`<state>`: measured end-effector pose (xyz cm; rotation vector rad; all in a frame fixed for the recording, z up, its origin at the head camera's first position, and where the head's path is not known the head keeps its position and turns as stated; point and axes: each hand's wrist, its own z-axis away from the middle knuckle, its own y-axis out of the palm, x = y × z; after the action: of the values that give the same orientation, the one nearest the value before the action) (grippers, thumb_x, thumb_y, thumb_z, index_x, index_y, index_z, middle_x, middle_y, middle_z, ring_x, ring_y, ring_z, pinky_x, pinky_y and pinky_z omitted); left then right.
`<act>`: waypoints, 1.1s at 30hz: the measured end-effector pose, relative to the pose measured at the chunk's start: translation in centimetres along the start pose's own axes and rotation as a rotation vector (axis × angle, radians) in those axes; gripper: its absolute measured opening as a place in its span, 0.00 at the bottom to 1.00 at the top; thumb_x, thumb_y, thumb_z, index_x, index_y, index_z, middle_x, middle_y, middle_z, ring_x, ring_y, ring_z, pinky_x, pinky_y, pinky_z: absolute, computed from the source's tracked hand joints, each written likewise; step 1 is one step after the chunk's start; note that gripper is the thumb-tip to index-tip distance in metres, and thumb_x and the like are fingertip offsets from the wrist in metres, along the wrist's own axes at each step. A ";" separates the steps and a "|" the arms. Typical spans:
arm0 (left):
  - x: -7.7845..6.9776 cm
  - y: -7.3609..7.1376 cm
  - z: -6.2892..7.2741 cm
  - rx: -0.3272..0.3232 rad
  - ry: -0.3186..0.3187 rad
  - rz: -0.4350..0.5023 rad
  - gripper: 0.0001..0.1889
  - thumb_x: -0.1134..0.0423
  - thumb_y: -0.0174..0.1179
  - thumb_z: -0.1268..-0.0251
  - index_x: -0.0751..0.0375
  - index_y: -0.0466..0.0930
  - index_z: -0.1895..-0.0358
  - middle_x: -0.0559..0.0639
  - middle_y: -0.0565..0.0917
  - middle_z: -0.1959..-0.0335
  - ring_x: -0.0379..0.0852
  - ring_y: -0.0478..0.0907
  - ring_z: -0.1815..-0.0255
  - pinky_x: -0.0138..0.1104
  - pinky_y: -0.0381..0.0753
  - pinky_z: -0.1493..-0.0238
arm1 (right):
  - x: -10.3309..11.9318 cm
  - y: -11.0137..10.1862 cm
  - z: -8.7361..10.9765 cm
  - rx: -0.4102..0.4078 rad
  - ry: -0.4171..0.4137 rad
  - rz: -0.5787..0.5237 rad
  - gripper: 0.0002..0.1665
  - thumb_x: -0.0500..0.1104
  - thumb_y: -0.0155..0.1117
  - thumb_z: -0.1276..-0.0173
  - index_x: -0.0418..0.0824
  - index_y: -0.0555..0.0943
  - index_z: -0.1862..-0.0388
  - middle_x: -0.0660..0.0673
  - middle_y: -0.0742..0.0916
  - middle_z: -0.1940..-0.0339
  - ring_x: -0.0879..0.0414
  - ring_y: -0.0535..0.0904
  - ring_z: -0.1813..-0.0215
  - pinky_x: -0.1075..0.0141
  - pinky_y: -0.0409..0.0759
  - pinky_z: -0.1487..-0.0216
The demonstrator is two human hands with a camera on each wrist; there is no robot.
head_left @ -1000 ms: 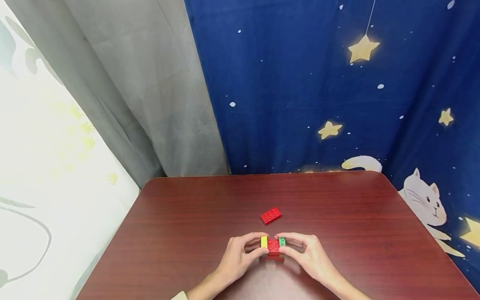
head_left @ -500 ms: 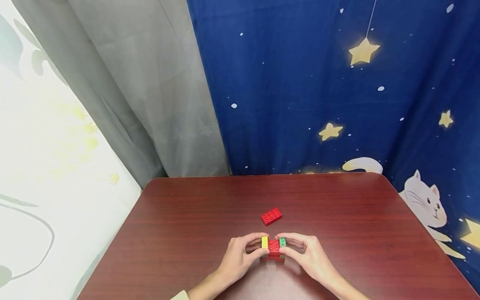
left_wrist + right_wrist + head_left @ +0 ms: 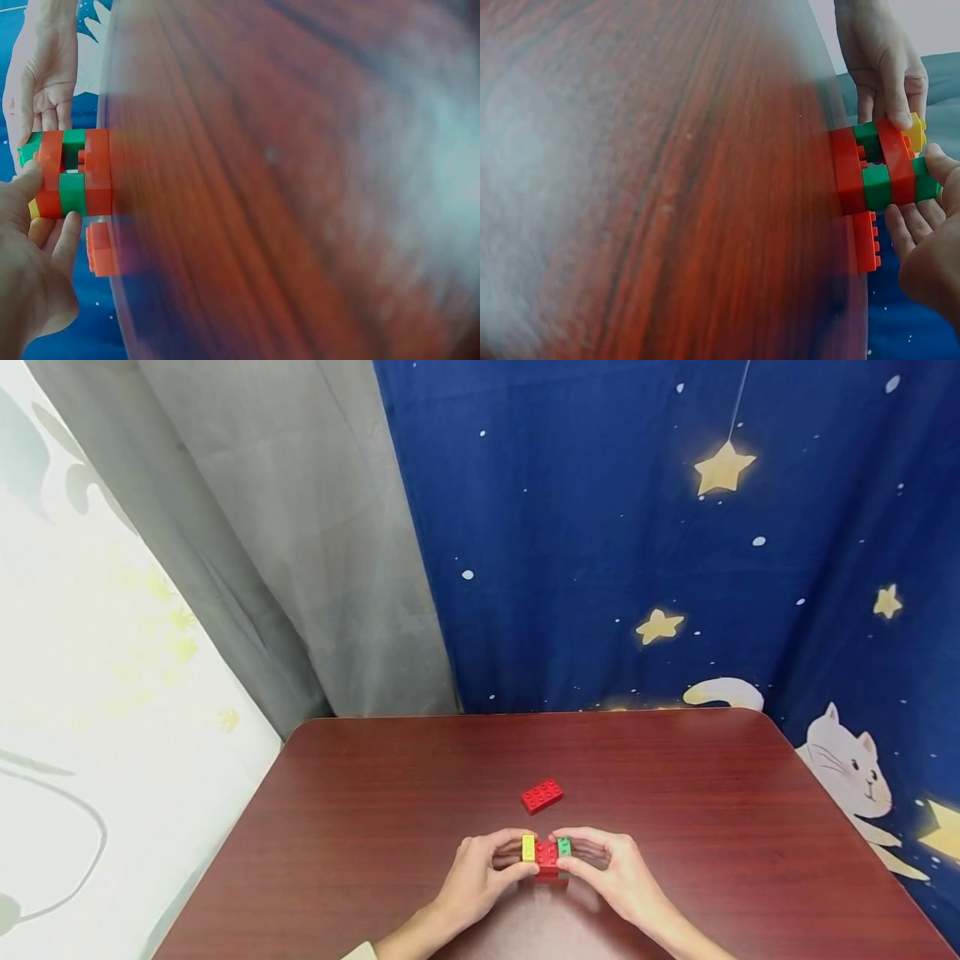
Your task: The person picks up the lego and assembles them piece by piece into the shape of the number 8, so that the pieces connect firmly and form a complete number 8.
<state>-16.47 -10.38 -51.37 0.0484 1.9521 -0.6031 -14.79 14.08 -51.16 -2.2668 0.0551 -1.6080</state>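
A small stack of toy building bricks stands on the table between both hands. Its bottom red brick (image 3: 98,187) carries two green bricks (image 3: 73,195) with a gap between them, and an upper red brick (image 3: 547,853) bridges them. On top, a yellow brick (image 3: 528,847) sits at the left end and a green brick (image 3: 564,845) at the right end. My left hand (image 3: 474,872) pinches the yellow brick between thumb and fingers. The right hand (image 3: 622,870) holds the top green brick the same way. Fingers cover parts of the stack's ends.
A loose red brick (image 3: 542,796) with studs up lies just beyond the stack. The dark red wooden table (image 3: 360,793) has its far edge against a grey curtain (image 3: 300,568) and a blue starry curtain (image 3: 570,552).
The head view has shifted slightly. Both hands stay at the stack, and the left thumb is a touch lower on the near end of the yellow brick.
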 end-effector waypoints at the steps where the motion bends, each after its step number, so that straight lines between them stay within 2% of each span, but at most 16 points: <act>1: 0.0 0.0 -0.1 0.001 -0.002 0.003 0.19 0.63 0.76 0.35 0.66 0.86 0.43 0.54 0.91 0.51 0.41 0.89 0.51 0.29 0.87 0.53 | 0.0 -0.1 0.0 0.000 -0.001 0.004 0.19 0.43 0.77 0.30 0.40 0.88 0.42 0.49 0.92 0.48 0.55 0.89 0.45 0.64 0.87 0.44; 11: -0.5 -0.4 -0.3 0.069 -0.057 -0.023 0.18 0.60 0.76 0.33 0.58 0.86 0.44 0.49 0.91 0.50 0.39 0.88 0.49 0.28 0.86 0.51 | 0.4 -0.6 -0.1 0.036 0.056 -0.003 0.21 0.46 0.77 0.30 0.40 0.88 0.42 0.48 0.92 0.48 0.55 0.89 0.44 0.67 0.86 0.44; 15: -0.5 -0.8 -0.6 0.105 -0.100 0.009 0.19 0.56 0.74 0.31 0.60 0.86 0.42 0.47 0.90 0.48 0.39 0.88 0.47 0.29 0.85 0.49 | 0.6 -0.5 -0.1 0.062 0.055 -0.030 0.20 0.46 0.77 0.29 0.41 0.88 0.41 0.46 0.92 0.48 0.53 0.89 0.44 0.65 0.86 0.44; 18: -0.5 -1.1 -1.1 0.111 -0.122 0.035 0.18 0.55 0.70 0.25 0.60 0.86 0.40 0.51 0.90 0.46 0.40 0.87 0.46 0.30 0.85 0.46 | 0.5 -0.6 0.0 0.068 0.055 -0.034 0.20 0.45 0.76 0.28 0.41 0.88 0.41 0.46 0.92 0.46 0.52 0.88 0.43 0.64 0.86 0.43; 24: -0.2 -1.6 -2.6 0.055 -0.115 0.049 0.14 0.55 0.62 0.18 0.56 0.87 0.41 0.56 0.90 0.46 0.49 0.88 0.45 0.29 0.84 0.44 | 0.2 -0.6 -0.2 0.055 0.085 -0.027 0.20 0.46 0.77 0.30 0.43 0.88 0.41 0.48 0.92 0.47 0.53 0.88 0.42 0.66 0.85 0.42; 30: 0.1 -2.1 -4.5 -0.016 -0.112 0.041 0.14 0.61 0.65 0.22 0.56 0.86 0.39 0.50 0.90 0.45 0.47 0.87 0.43 0.32 0.84 0.42 | -0.1 -0.5 -0.3 0.043 0.078 -0.034 0.21 0.46 0.78 0.31 0.43 0.88 0.41 0.49 0.92 0.47 0.55 0.88 0.42 0.66 0.84 0.42; 33: 0.5 -2.2 -5.3 -0.056 -0.099 0.053 0.17 0.66 0.68 0.25 0.59 0.84 0.36 0.54 0.89 0.42 0.53 0.86 0.40 0.37 0.84 0.40 | 0.0 -0.4 -0.3 0.038 0.072 -0.042 0.21 0.46 0.79 0.31 0.42 0.88 0.41 0.48 0.92 0.47 0.54 0.88 0.42 0.65 0.85 0.42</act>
<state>-21.79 -10.10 -49.19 0.0345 1.8650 -0.5069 -15.11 14.40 -50.92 -2.1958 -0.0049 -1.6976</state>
